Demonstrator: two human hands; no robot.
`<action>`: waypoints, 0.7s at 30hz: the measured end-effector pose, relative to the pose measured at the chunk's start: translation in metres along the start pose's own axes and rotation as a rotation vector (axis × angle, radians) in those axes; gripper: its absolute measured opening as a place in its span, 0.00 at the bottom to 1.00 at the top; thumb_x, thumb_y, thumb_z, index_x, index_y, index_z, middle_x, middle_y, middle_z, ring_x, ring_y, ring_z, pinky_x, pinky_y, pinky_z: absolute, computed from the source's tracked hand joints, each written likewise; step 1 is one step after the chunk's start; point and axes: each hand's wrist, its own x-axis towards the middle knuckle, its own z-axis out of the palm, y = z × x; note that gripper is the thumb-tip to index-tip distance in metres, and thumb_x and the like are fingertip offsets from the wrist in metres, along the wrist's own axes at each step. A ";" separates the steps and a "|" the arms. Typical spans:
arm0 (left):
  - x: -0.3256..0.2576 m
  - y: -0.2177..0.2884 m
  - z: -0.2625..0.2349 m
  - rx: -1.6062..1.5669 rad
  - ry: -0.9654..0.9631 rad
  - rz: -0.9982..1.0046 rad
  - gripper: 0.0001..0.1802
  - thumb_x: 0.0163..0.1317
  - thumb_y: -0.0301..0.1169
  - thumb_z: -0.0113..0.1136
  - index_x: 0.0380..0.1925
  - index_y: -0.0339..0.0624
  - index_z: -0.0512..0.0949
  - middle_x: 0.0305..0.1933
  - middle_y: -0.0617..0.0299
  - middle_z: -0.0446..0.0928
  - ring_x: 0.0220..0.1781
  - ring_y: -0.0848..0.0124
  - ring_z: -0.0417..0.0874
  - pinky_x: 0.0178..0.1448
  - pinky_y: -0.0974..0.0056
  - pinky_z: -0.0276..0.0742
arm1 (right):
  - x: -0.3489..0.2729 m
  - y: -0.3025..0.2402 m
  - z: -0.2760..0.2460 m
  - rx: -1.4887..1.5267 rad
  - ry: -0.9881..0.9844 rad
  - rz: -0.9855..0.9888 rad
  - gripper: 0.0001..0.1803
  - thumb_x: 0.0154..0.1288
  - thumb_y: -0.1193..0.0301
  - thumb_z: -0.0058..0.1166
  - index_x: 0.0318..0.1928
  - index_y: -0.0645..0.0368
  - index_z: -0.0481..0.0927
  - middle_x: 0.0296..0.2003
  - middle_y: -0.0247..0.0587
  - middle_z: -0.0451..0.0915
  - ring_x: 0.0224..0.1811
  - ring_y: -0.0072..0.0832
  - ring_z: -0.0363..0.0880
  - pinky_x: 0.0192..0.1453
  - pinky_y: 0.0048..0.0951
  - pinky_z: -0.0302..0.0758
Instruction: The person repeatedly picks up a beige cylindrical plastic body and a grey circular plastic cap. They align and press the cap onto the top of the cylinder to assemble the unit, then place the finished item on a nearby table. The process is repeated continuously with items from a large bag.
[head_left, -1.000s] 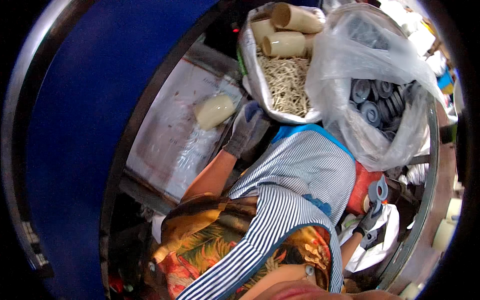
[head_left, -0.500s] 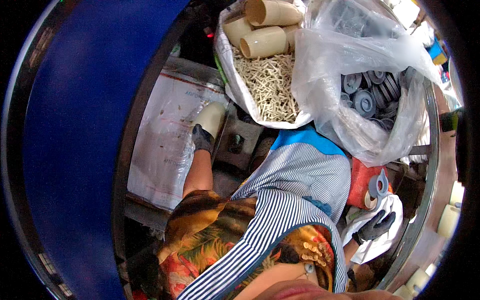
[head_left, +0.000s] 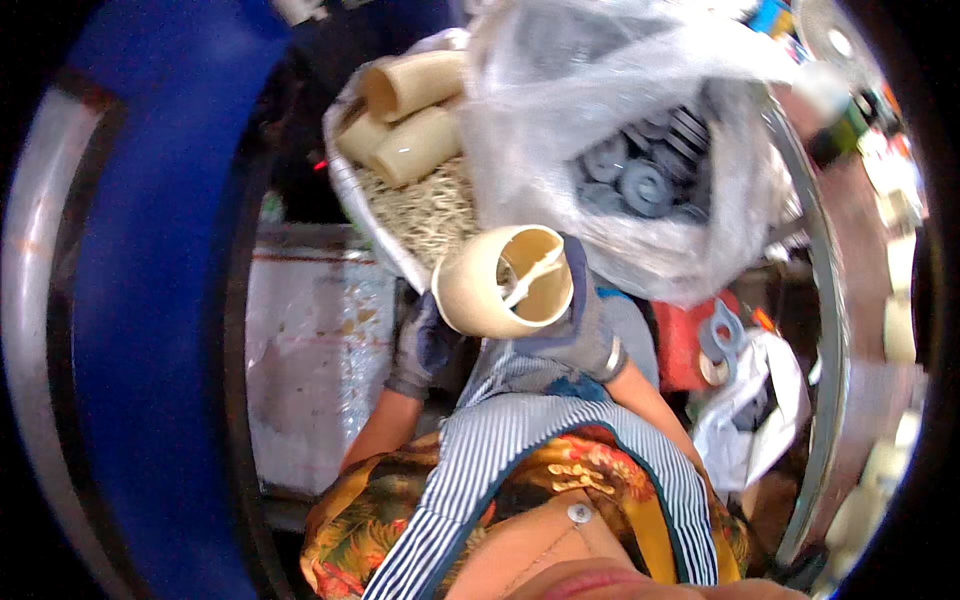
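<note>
A cream, barrel-shaped plastic cup (head_left: 465,285) is tilted in front of my chest, its open mouth turned to the right. A thin pale stick-like piece crosses its mouth. My left hand (head_left: 425,345), in a dark glove, is closed against the cup's lower left side. My right hand (head_left: 590,335), in a grey and dark glove, wraps round the rim from the right; the cup hides some of its fingers. Just beyond the cup, a white sack (head_left: 345,185) holds similar cream cups (head_left: 415,145) and many small cream sticks (head_left: 430,205).
A clear plastic bag (head_left: 530,170) of grey round lids (head_left: 645,187) stands at the far right. Nearer are a red object (head_left: 678,345), a grey ring-shaped part (head_left: 722,330) and a white bag (head_left: 735,440). A plastic-wrapped box (head_left: 300,380) lies left, beside a blue panel (head_left: 150,350).
My left hand has brought the cup from over the wrapped box to my front. My right hand has left the white bag and taken hold of the cup. The view has shifted.
</note>
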 end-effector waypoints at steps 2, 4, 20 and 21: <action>-0.011 -0.025 0.006 0.106 -0.124 -0.095 0.25 0.72 0.34 0.52 0.66 0.36 0.65 0.66 0.55 0.70 0.67 0.63 0.70 0.71 0.60 0.66 | -0.013 0.003 -0.019 0.029 0.116 0.010 0.70 0.38 0.49 0.79 0.73 0.70 0.50 0.72 0.61 0.56 0.74 0.51 0.57 0.76 0.44 0.56; -0.017 -0.027 0.044 0.432 -0.040 -0.040 0.25 0.73 0.33 0.52 0.65 0.34 0.65 0.65 0.53 0.71 0.66 0.64 0.71 0.69 0.61 0.67 | -0.040 0.011 -0.043 -0.022 0.156 0.063 0.69 0.38 0.49 0.80 0.73 0.70 0.51 0.69 0.59 0.62 0.72 0.48 0.63 0.74 0.42 0.60; -0.013 -0.011 0.146 1.370 -1.338 0.972 0.22 0.57 0.43 0.58 0.49 0.46 0.81 0.53 0.55 0.78 0.59 0.48 0.75 0.69 0.37 0.65 | -0.107 0.041 -0.062 0.773 -0.451 0.232 0.72 0.40 0.64 0.82 0.78 0.54 0.39 0.76 0.43 0.50 0.78 0.34 0.47 0.80 0.38 0.47; -0.009 -0.013 0.140 1.360 -1.316 0.899 0.21 0.57 0.41 0.57 0.48 0.43 0.81 0.52 0.53 0.79 0.60 0.49 0.76 0.70 0.37 0.64 | -0.110 0.040 -0.056 0.775 -0.415 0.239 0.72 0.40 0.63 0.82 0.78 0.55 0.39 0.76 0.44 0.50 0.78 0.34 0.47 0.80 0.39 0.48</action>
